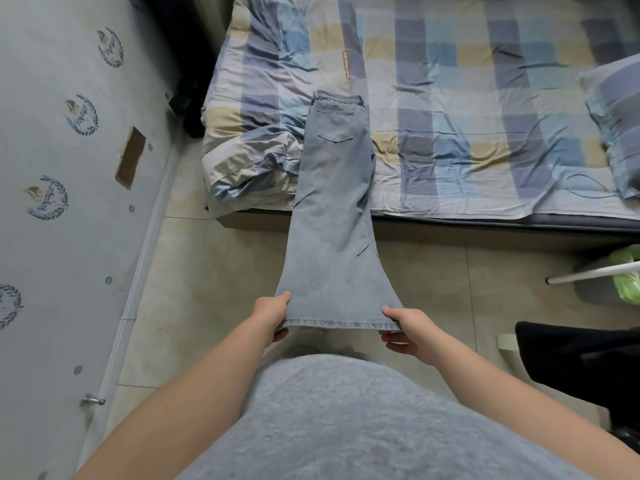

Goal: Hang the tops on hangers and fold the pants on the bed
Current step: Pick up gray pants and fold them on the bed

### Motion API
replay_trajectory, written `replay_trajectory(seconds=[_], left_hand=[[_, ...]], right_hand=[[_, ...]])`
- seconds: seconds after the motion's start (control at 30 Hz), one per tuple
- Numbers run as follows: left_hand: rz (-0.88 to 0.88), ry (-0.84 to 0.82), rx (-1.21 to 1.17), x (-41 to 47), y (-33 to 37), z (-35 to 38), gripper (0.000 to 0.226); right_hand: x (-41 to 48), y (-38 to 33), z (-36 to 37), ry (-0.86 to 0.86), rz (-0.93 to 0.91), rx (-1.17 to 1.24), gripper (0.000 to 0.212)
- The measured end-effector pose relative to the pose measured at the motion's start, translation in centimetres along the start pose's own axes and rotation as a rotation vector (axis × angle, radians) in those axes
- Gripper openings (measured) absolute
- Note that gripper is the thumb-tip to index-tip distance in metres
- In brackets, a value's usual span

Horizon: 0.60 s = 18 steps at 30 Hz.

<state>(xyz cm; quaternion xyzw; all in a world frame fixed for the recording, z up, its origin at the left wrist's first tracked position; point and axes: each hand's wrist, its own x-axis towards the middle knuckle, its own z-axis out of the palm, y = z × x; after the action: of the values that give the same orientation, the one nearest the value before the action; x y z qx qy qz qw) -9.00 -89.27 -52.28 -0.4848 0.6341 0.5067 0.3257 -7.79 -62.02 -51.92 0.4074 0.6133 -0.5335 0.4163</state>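
A pair of light blue jeans (334,202), folded lengthwise with one leg on the other, stretches from the bed (467,109) out over the floor toward me. Its waistband and back pocket lie on the checked bedsheet. My left hand (272,315) pinches the left corner of the leg hem, thumb on top. At the right corner of the hem my right hand (407,329) grips it the same way. The hem is held taut between both hands, above the tiled floor.
A crumpled checked quilt (249,147) lies at the bed's left end, a pillow (620,126) at the right. A door with a handle (91,400) runs along the left. A dark garment (581,362), a white rod (592,271) and a green bag (627,271) are at right.
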Motion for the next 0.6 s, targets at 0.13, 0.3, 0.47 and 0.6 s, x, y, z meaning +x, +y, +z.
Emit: replay_trajectory(seconds=[0.13, 0.3, 0.47, 0.6], left_hand=[[0.026, -0.018, -0.111, 1.7, 4.9, -0.1, 0.032], [0.039, -0.092, -0.275, 4.6, 14.4, 0.4, 0.017], [0.071, -0.138, -0.318, 9.4, 27.0, 0.8, 0.024], [-0.002, -0.179, -0.261, 12.2, 34.7, 0.3, 0.030]], right_hand=[[0.9, -5.4, 0.2, 0.028, -0.046, 0.106, 0.020], [3.8, -15.6, 0.6, 0.087, -0.142, 0.215, 0.012], [7.5, -27.4, 1.2, 0.141, -0.167, 0.303, 0.016], [9.4, -35.2, 1.8, 0.188, -0.098, 0.347, 0.021]])
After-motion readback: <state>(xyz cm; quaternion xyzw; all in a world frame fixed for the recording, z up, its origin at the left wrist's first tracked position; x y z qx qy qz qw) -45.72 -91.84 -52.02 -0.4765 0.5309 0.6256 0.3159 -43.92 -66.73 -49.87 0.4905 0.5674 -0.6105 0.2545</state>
